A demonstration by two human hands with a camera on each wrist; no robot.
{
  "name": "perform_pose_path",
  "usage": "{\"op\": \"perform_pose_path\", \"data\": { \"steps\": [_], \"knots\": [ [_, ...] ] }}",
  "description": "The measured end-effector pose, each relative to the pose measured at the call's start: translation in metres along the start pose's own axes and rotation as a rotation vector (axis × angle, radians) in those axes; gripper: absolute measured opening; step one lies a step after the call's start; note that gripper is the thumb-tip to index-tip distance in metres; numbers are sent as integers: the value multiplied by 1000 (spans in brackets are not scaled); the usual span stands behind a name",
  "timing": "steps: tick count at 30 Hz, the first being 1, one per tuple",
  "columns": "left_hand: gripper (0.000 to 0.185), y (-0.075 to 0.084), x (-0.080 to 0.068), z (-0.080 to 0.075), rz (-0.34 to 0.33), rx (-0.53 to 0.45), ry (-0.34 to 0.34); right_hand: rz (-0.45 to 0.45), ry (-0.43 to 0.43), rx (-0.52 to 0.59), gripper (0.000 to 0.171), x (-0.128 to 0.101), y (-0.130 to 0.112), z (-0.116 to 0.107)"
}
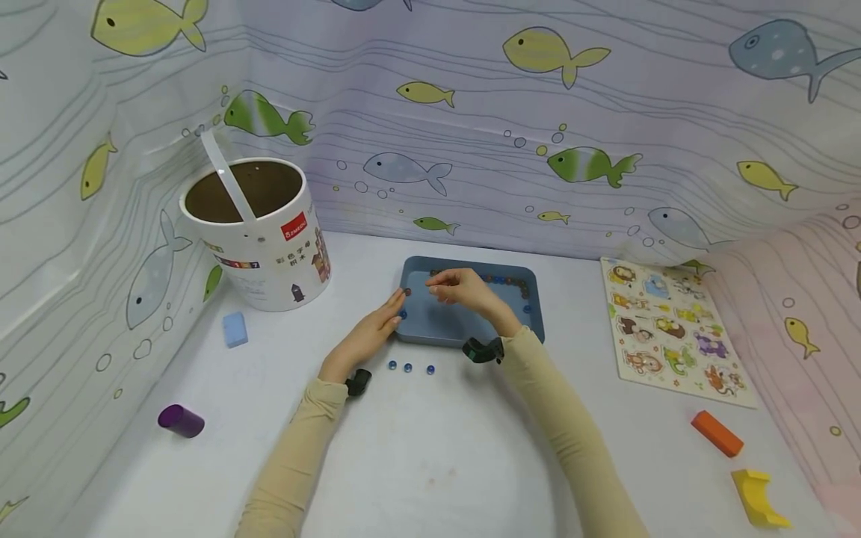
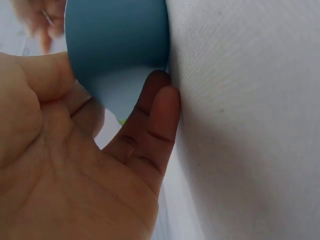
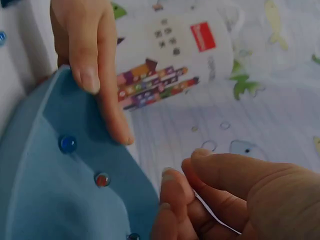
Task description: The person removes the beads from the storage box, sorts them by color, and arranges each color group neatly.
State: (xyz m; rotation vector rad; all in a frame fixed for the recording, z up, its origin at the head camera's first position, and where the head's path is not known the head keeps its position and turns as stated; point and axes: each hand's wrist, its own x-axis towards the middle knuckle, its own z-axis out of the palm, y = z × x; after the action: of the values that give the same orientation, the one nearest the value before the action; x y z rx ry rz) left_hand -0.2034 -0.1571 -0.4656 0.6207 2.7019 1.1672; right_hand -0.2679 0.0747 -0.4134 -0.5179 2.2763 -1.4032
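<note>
A purple cylinder [image 1: 180, 421], a light blue block [image 1: 235, 329] and a white bucket [image 1: 258, 232] stand at the desk's [image 1: 430, 448] left. The left hand [image 1: 368, 334], fingers straight, presses the blue tray's [image 1: 471, 329] left edge. Three beads [image 1: 410, 368] lie just before the tray. The right hand [image 1: 464, 290] hovers over the tray, fingertips pinched on something thin. An animal puzzle [image 1: 673, 329], an orange block [image 1: 717, 433] and a yellow block [image 1: 758, 498] lie to the right.

Both arms reach fwd, beige sleeves to the wrists. Left hand [image 1: 366, 332] – fingers straight, stretched far-right, palm open. Right hand [image 1: 464, 290] – raised, fingertips [image 3: 172, 192] pinched together, pointing left.
</note>
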Motion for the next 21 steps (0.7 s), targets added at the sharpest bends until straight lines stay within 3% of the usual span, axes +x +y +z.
{"op": "perform_pose_path", "data": {
  "steps": [11, 21],
  "knots": [
    [52, -3, -1, 3, -16, -2, 8, 118, -151, -175, 28, 48, 13, 32],
    [51, -4, 1, 1, 9, 24, 15, 105, -42, -299, 15, 52, 7, 53]
  ]
}}
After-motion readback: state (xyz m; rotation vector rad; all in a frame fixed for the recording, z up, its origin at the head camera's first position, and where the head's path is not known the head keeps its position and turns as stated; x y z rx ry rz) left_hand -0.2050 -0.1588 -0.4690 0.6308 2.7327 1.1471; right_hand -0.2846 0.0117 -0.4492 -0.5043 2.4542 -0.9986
